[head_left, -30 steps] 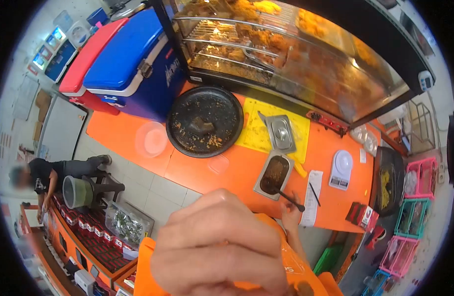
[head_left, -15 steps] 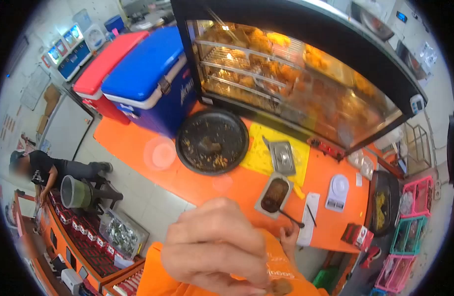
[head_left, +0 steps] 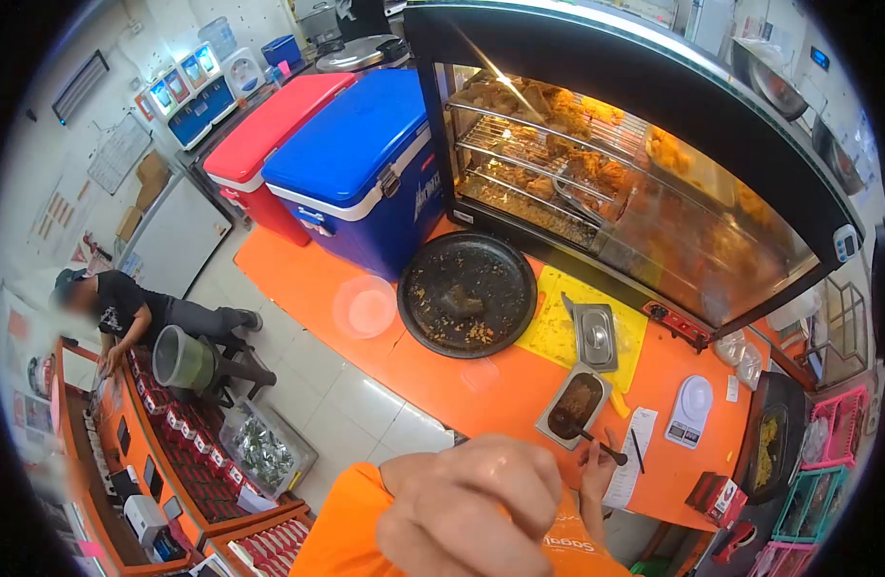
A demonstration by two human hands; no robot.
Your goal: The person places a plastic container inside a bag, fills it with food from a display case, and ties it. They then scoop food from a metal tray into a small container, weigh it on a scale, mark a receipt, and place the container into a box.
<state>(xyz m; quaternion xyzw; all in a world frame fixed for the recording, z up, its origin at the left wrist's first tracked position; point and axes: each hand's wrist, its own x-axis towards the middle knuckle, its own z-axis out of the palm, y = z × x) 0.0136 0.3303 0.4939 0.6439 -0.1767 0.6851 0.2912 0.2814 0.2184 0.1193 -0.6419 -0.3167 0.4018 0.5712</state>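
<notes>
Orange worktop [head_left: 442, 385] lay below my raised left hand [head_left: 471, 510]. Its grip was clenched close to the camera, and I could not tell whether it held anything. Beyond it, my right hand [head_left: 596, 460] had its grip closed on the dark ladle [head_left: 596, 444], whose bowl sat in the steel sauce tray [head_left: 575, 409] just ahead of that grip. I judged a scoop was in hand. Lifting next would call for a level ladle, kept clear of the paper slip [head_left: 635, 471] beside it.

Blue cooler [head_left: 361, 168], red cooler [head_left: 269, 135], black tray [head_left: 467, 293], scale [head_left: 691, 410].
</notes>
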